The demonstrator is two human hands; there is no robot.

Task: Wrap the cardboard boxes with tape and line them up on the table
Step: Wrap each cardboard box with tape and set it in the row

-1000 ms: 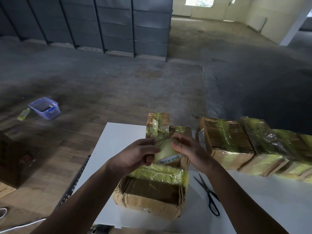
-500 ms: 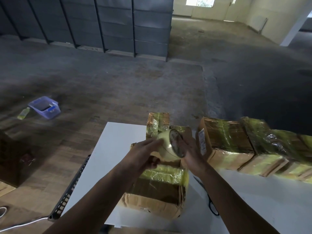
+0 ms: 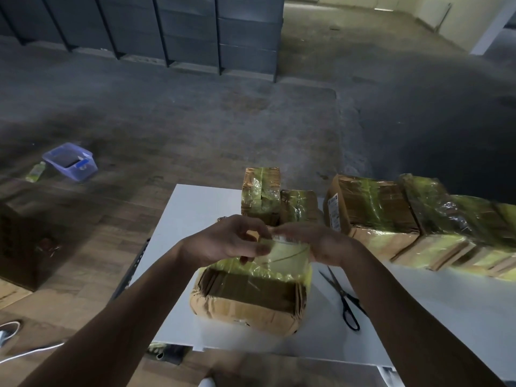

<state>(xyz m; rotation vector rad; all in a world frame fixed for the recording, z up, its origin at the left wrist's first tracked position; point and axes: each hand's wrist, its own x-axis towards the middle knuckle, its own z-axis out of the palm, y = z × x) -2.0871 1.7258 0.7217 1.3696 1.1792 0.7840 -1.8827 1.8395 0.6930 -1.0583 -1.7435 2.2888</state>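
Note:
A cardboard box (image 3: 248, 300) with a yellowish tape band across its top lies near the front of the white table (image 3: 195, 213). Above its far edge I hold a roll of yellowish tape (image 3: 287, 254). My right hand (image 3: 315, 244) grips the roll from the right side. My left hand (image 3: 231, 241) pinches the tape at the roll's left side with thumb and fingers. Two small wrapped boxes (image 3: 261, 195) (image 3: 298, 209) stand just behind my hands. A row of taped boxes (image 3: 374, 216) runs along the table's right.
Black scissors (image 3: 347, 303) lie on the table right of the front box. On the floor at left sit a purple plastic tub (image 3: 69, 162) and a small bottle (image 3: 35, 172). Dark shelving (image 3: 195, 32) lines the far wall. A white cable (image 3: 30, 353) trails at lower left.
The tape roll has turned and come lower, from showing its open core to lying flat over the box's top band. Both hands followed it down and toward me.

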